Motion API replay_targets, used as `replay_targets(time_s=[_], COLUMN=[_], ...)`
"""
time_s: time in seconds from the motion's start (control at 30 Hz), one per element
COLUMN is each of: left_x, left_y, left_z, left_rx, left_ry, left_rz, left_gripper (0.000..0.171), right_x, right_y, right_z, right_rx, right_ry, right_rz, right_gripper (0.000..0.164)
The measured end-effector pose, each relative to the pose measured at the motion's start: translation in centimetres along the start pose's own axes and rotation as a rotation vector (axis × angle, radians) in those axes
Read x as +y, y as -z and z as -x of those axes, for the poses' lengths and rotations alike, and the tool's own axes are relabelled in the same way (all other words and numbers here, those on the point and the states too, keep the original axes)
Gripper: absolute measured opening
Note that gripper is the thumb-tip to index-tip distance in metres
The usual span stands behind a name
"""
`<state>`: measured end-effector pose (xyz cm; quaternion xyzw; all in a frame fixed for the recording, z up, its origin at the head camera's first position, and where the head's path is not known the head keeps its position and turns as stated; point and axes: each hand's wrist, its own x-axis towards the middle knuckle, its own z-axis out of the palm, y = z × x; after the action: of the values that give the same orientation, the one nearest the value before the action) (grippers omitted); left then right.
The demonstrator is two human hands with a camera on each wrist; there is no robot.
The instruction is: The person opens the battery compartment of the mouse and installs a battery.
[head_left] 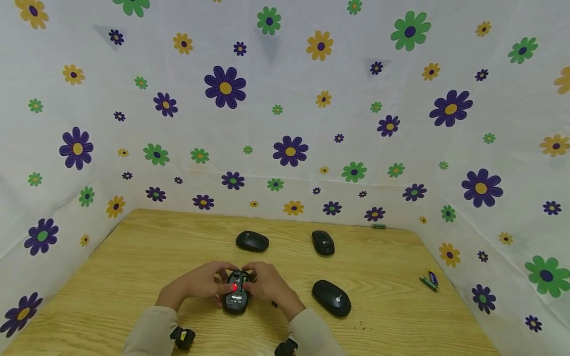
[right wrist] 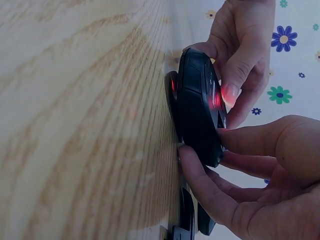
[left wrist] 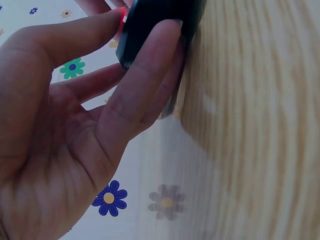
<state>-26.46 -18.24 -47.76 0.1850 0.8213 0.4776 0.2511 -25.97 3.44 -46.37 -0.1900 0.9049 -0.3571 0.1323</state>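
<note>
A black computer mouse [head_left: 236, 305] is held with its underside up, low over the wooden table. Its battery compartment shows, with a green battery [head_left: 245, 280] partly visible near the right thumb. Red light glows on the mouse's underside by the left thumb. My left hand [head_left: 200, 283] grips the mouse from the left, thumb on the underside and fingers around the side. From the right, my right hand [head_left: 269, 284] pinches the mouse's far end; in the right wrist view its thumb lies on the underside and a finger [right wrist: 207, 187] reaches beneath.
Three more black mice lie on the table: back left [head_left: 252, 241], back right [head_left: 323, 243] and front right [head_left: 331, 298]. Green [head_left: 429, 284] and blue [head_left: 433, 278] batteries lie at the right edge, another battery [head_left: 379, 226] at the back. Flowered cloth [head_left: 285, 113] surrounds the table.
</note>
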Motion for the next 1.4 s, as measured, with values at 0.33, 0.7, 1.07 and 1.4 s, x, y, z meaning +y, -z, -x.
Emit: replay_targets(time_s=[0.33, 0.7, 1.07, 1.4], left_x=[0.4, 0.1, 0.2, 0.5], left_y=[-0.1, -0.1, 0.1, 0.3], left_z=[0.0, -0.2, 0.3, 0.0], left_rx=[0.007, 0.001, 0.041, 0.093], left_ry=[0.016, 0.003, -0.004, -0.027], left_rz=[-0.003, 0.001, -0.03, -0.13], left_gripper=[0.058, 0.057, 0.053, 0.054], right_x=[0.2, 0.3, 0.7, 0.6], right_y=[0.1, 0.5, 1.3, 2.1], right_z=[0.1, 0.5, 0.6, 0.7], right_rx=[0.001, 0.0, 0.031, 0.065], right_ry=[0.011, 0.016, 0.042, 0.06], right_rz=[-0.017, -0.037, 0.007, 0.011], right_gripper=[0.037, 0.04, 0.036, 0.037])
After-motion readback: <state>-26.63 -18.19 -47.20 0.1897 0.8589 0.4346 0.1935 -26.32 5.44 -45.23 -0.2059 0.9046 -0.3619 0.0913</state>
